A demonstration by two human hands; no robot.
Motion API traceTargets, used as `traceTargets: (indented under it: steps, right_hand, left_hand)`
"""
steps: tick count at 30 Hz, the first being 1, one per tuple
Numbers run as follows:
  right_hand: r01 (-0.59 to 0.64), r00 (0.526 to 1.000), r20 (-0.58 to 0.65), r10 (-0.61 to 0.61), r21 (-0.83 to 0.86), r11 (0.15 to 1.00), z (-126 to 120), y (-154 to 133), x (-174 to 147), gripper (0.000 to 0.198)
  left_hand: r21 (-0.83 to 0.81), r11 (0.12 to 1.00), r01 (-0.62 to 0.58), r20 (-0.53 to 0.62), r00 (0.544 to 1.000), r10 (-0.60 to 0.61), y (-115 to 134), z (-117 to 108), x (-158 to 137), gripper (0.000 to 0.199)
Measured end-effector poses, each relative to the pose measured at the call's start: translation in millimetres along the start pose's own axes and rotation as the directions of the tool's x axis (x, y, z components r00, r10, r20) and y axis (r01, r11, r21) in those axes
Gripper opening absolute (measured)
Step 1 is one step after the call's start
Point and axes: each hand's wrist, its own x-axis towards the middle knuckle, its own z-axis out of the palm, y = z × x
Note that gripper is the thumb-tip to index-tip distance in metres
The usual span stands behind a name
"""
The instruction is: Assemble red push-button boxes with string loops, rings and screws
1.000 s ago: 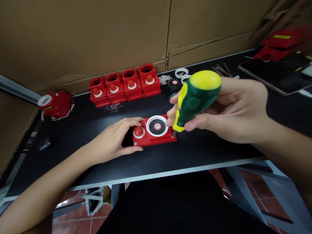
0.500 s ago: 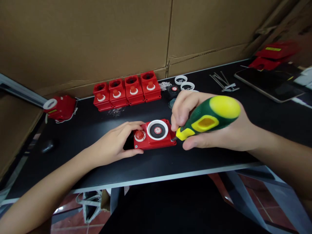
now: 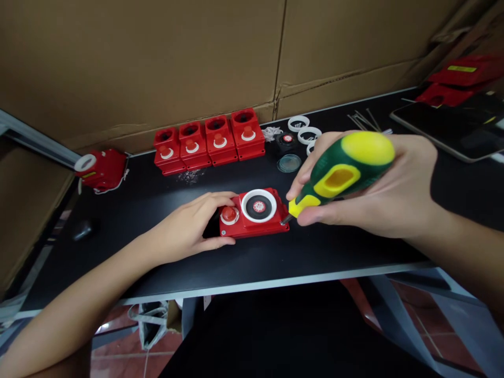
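Observation:
A red alarm housing point(image 3: 258, 229) lies on the black table, with a red dome on a white ring at its left end and a black disc in a larger white ring at its right. My left hand point(image 3: 192, 226) grips the housing's left end, thumb at the near side and fingers at the far side. In my right hand point(image 3: 401, 194) is a screwdriver point(image 3: 338, 178) with a green and yellow handle, held tilted. Its tip meets the screw at the housing's near right corner. Another screw head point(image 3: 223, 232) shows at the near left corner.
Several similar red housings point(image 3: 216, 139) stand in a row at the back. A red unit point(image 3: 103, 170) sits at the left, near a black mouse-like object point(image 3: 83, 230). White rings point(image 3: 309, 135) with screws, a clear disc point(image 3: 289, 163) and a tablet point(image 3: 452, 123) lie to the right.
The view has shifted slightly, so most things appear a little to the right. My right hand has turned a little around the screwdriver, whose tip stays at the same corner. My left hand keeps its grip.

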Motion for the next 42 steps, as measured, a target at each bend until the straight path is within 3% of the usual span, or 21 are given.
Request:
traceTargets:
  steps: [4,9,23,27,33,38,42]
  right_hand:
    - [-0.004,0.999,-0.04,0.004,-0.012,1.0,1,2,-2,0.033]
    - [-0.065,0.998,-0.008,0.065,0.06,0.996,-1,2,-3,0.034]
    - [0.038,0.993,0.107,-0.045,0.062,0.997,-4,1,-2,0.035]
    - [0.074,0.982,0.172,-0.08,0.04,0.996,-4,8,2,0.022]
    - [0.047,0.994,0.104,-0.046,-0.011,0.999,0,18,1,0.028]
    - [0.035,0.999,-0.005,-0.035,-0.042,0.999,2,14,-3,0.039]
    - [-0.013,1.0,-0.015,0.013,-0.04,0.999,1,8,-2,0.039]
  left_hand:
    - [-0.007,1.0,0.007,0.002,1.0,-0.007,0,0,0,0.059]
    - [-0.011,1.0,0.023,0.01,1.0,-0.022,1,0,0,0.059]
    - [0.006,0.999,0.045,0.021,0.999,-0.045,3,-1,0,0.062]
    - [0.003,0.999,0.041,0.017,0.999,-0.041,2,0,0,0.062]
    - [0.005,0.997,0.071,0.037,0.997,-0.071,2,-2,0,0.062]
    - [0.007,0.998,0.057,0.031,0.998,-0.057,2,-1,-1,0.063]
    - [0.01,0.999,0.035,0.017,0.999,-0.035,1,0,-1,0.062]
